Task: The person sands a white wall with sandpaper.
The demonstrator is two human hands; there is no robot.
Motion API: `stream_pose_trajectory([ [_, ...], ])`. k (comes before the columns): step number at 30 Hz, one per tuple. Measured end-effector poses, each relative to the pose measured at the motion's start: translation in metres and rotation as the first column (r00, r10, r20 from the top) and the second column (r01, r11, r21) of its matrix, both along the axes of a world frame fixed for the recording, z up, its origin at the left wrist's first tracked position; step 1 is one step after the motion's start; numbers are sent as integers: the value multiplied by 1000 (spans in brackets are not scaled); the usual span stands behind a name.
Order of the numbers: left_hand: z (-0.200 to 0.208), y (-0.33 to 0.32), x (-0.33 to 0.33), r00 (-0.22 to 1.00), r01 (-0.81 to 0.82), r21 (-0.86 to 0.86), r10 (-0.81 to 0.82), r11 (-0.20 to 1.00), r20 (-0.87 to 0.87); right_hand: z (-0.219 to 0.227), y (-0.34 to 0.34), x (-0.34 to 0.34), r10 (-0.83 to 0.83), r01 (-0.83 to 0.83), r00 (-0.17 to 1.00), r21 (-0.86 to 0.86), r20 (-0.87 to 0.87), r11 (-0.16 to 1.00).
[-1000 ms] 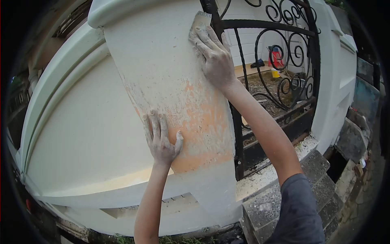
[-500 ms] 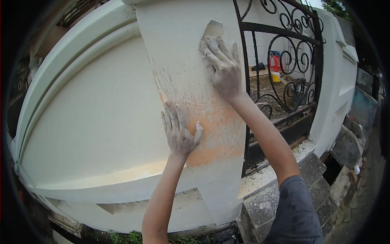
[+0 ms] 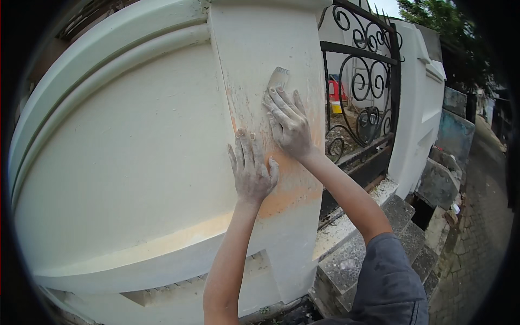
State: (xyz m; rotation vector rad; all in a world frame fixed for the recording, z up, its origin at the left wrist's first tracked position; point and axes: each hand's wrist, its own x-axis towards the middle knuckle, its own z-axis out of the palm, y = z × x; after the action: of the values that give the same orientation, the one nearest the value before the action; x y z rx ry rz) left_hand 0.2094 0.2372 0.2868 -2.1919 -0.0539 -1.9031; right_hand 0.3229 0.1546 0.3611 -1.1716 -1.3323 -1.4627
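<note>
My left hand (image 3: 253, 172) lies flat on the white pillar (image 3: 260, 38), fingers pointing up and thumb spread to the right. Pale dust coats both hands. Higher up and to the right, my right hand (image 3: 291, 123) presses a piece of sandpaper (image 3: 280, 77) against the same face. The sheet's pale top end sticks out above the fingertips, and the rest is hidden under the hand. Around my hands the paint is worn and streaked, with a bare orange patch (image 3: 287, 189) below and between them.
A curved white wall panel (image 3: 124, 157) adjoins the pillar on the left. To the right stands a black wrought-iron gate (image 3: 357, 50), with a red object and a yellow bucket (image 3: 336, 107) behind it. Stone steps (image 3: 346, 265) lie below, beside a paved lane (image 3: 476, 238).
My right hand has slid down the pillar with the sandpaper, closer to my left hand. The left hand stays on the wall. The whole view has shifted somewhat.
</note>
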Motion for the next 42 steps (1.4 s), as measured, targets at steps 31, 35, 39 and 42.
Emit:
stream_pose_trajectory([
  [31,-2,0,-1,990,-54,-234,82,971,112,42,-3,-11,85,57,926,-357,369,932],
  [35,2,-13,12,992,-20,-243,49,970,117,135,-16,17,-85,87,963,5,257,996],
  [39,-1,-1,-7,989,-89,-281,118,956,88,33,-3,9,46,-17,975,-132,219,991],
  [42,1,-4,-6,987,-111,-280,140,953,84,-21,-23,20,123,0,940,-358,319,934],
])
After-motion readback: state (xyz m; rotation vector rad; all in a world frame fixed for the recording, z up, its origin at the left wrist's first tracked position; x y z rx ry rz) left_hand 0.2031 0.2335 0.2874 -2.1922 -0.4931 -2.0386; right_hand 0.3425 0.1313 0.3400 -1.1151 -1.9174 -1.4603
